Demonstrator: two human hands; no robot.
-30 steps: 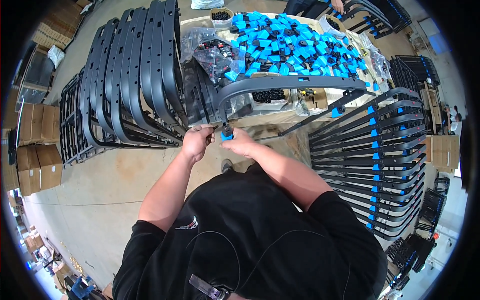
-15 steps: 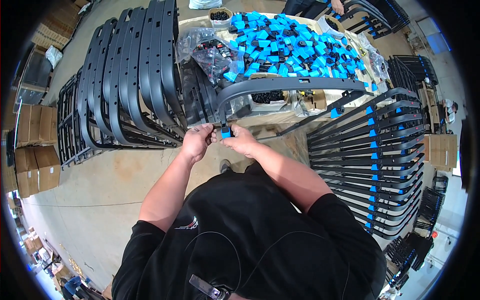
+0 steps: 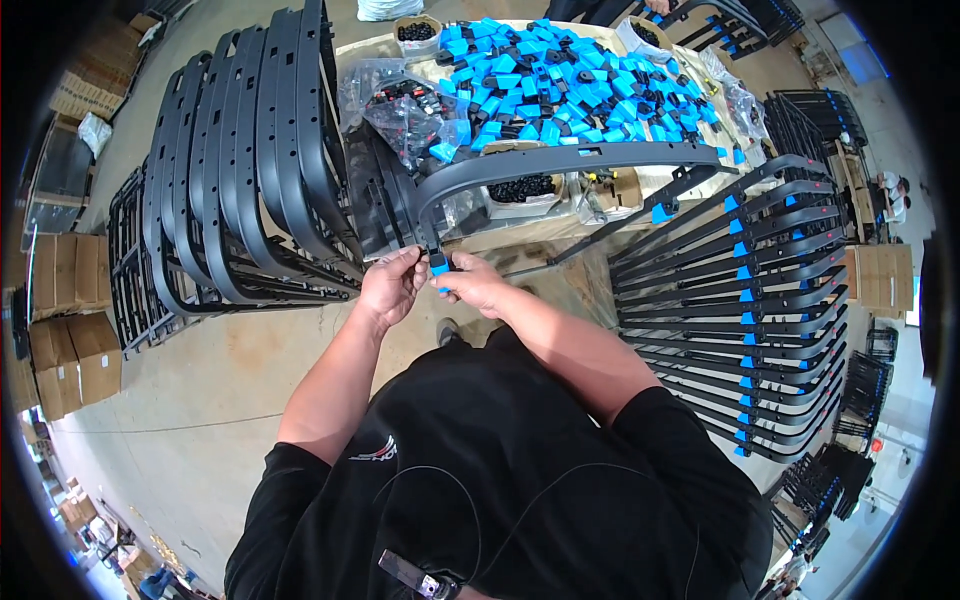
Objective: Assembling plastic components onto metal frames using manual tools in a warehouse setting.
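Note:
A dark grey curved metal frame [image 3: 570, 158] lies at the table's near side, its bent end coming down toward me. At that end sits a small blue-and-black plastic cap [image 3: 439, 264]. My right hand [image 3: 474, 285] grips the cap from the right, thumb and fingers closed round it. Just left of it, my left hand [image 3: 391, 290] has its thumb and fingertips pinched together close to the frame's end. Whatever is between those fingertips is too small to make out.
Blue-and-black caps [image 3: 570, 85] lie heaped on the table, beside a plastic bag of small parts [image 3: 405, 110]. A box of black pieces [image 3: 522, 188] stands at the near edge. Stacked frames rise left [image 3: 230, 150] and right [image 3: 750, 310]. Another person's hand [image 3: 658, 7] shows beyond.
The view has shifted slightly, so the table and frame appear a little further left and up. My right hand stays at the cap, with its fingers lower around it; my left hand remains pinched.

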